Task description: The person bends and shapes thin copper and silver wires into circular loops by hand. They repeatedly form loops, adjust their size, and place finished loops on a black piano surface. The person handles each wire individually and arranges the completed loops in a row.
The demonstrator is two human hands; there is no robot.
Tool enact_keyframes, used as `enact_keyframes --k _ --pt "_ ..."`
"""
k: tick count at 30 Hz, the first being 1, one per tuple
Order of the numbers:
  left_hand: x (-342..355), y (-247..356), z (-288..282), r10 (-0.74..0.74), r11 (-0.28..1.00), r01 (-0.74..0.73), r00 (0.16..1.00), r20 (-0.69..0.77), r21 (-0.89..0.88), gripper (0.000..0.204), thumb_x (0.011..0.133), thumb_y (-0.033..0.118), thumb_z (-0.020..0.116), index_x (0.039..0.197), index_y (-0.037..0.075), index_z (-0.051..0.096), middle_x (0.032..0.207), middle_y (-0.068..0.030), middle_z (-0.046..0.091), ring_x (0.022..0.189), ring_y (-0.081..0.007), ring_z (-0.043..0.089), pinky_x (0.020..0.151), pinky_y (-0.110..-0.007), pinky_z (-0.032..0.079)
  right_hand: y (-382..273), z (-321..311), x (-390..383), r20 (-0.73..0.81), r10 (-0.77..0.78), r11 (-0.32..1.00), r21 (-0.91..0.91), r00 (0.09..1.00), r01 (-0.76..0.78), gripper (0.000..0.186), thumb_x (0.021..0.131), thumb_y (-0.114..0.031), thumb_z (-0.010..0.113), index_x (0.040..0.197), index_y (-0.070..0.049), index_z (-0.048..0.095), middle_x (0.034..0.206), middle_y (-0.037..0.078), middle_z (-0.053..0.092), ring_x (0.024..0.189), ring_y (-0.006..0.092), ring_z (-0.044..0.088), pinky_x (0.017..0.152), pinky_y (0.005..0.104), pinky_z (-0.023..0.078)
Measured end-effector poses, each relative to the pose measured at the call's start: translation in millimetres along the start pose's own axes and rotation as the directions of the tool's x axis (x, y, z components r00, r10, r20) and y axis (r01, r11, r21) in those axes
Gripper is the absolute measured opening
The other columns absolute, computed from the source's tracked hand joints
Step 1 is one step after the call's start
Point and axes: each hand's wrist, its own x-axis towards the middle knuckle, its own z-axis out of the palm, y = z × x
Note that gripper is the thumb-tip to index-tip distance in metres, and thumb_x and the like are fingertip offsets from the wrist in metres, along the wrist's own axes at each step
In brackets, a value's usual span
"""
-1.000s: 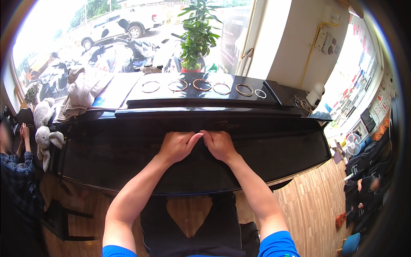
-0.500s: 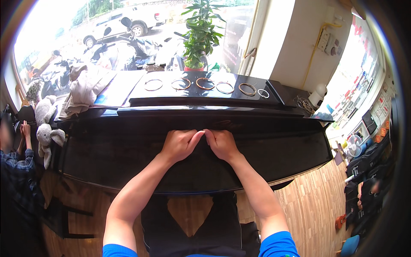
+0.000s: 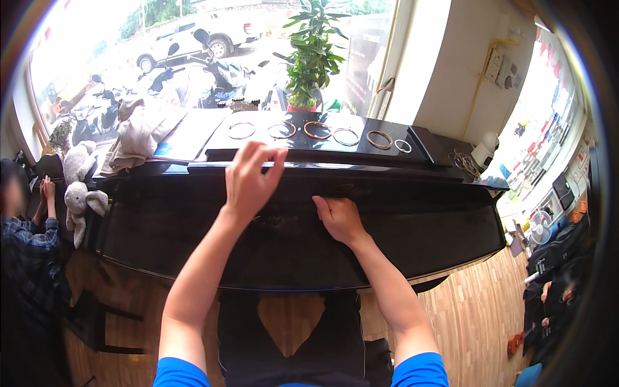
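A dark, glossy upright piano [image 3: 425, 219] stands before me, its lid down. My left hand [image 3: 250, 177] is raised in front of the piano's upper ledge, thumb apart from the loosely bent fingers, and no object shows in it. Lower and to the right, my right hand [image 3: 342, 218] is closed over the dark lid, thumb toward the left. Its curled fingers face away, so anything inside them is hidden. Along the piano's top lie several thin coiled rings, among them a copper-coloured coil [image 3: 317, 130], a brownish coil [image 3: 379, 139] and a small pale ring [image 3: 403, 146].
Crumpled beige cloth [image 3: 145, 134] and papers [image 3: 203, 129] cover the top's left part. A potted plant [image 3: 313, 71] rises behind. Grey plush toys [image 3: 78, 195] hang at the left end, beside a seated person [image 3: 29, 238]. A white fan [image 3: 540, 226] stands right.
My left hand has left its place beside my right hand, rising up and to the left while its fingers loosened. The right hand stays closed over the lid. The view has shifted slightly.
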Motion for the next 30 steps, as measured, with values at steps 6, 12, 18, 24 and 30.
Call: enact_keyframes --k 6,12,18,24,30 --pt "69 -41 -18 -0.235 0.897 0.095 0.929 0.285 0.431 0.029 0.088 0.021 0.073 0.113 0.005 0.072 0.116 -0.0178 0.066 0.108 -0.0323 0.064 0.092 -0.042 0.05 3 1 0 -0.057 -0.035 0.999 0.024 0.998 0.036 0.049 0.103 -0.038 0.05 0.07 -0.005 0.067 0.064 0.012 0.065 0.064 0.034 0.064 0.062 0.0422 0.05" --pt "70 -76 -9 -0.535 0.739 0.075 0.669 0.516 0.669 0.025 0.093 0.023 0.065 0.111 0.007 0.072 0.105 -0.0179 0.072 0.1 -0.0354 0.068 0.089 -0.044 0.052 -2 3 0 -0.068 -0.017 0.997 0.072 0.998 0.022 0.052 0.103 -0.039 0.05 0.067 -0.004 0.065 0.061 0.01 0.064 0.061 0.0308 0.064 0.062 0.0398 0.049" --pt "67 -64 -17 -0.501 0.836 0.306 0.762 0.409 0.455 0.022 0.097 0.019 0.061 0.11 0.003 0.068 0.094 -0.0151 0.073 0.09 -0.026 0.071 0.084 -0.038 0.054 0 1 1 -0.025 0.01 0.999 0.054 1.0 -0.009 0.049 0.102 -0.041 0.051 0.073 -0.006 0.069 0.068 0.013 0.066 0.067 0.037 0.064 0.064 0.0438 0.051" --pt "57 16 -46 -0.282 0.365 0.821 0.546 0.789 -0.438 0.025 0.103 0.021 0.056 0.113 -0.001 0.064 0.088 -0.0071 0.069 0.087 -0.0153 0.069 0.077 -0.027 0.056 2 1 0 -0.034 0.045 0.989 0.14 0.998 -0.039 0.048 0.102 -0.04 0.051 0.074 -0.005 0.07 0.067 0.014 0.067 0.064 0.0343 0.065 0.061 0.0426 0.049" --pt "-7 -4 -5 -0.014 0.157 0.955 0.257 0.966 -0.251 0.028 0.102 0.025 0.059 0.115 0.001 0.064 0.093 -0.0056 0.066 0.092 -0.0148 0.067 0.084 -0.029 0.057 9 -2 6 0.01 0.198 0.871 0.456 0.98 -0.181 0.053 0.104 -0.039 0.052 0.072 0.0 0.068 0.054 0.004 0.055 0.052 0.0109 0.051 0.052 0.0296 0.039"
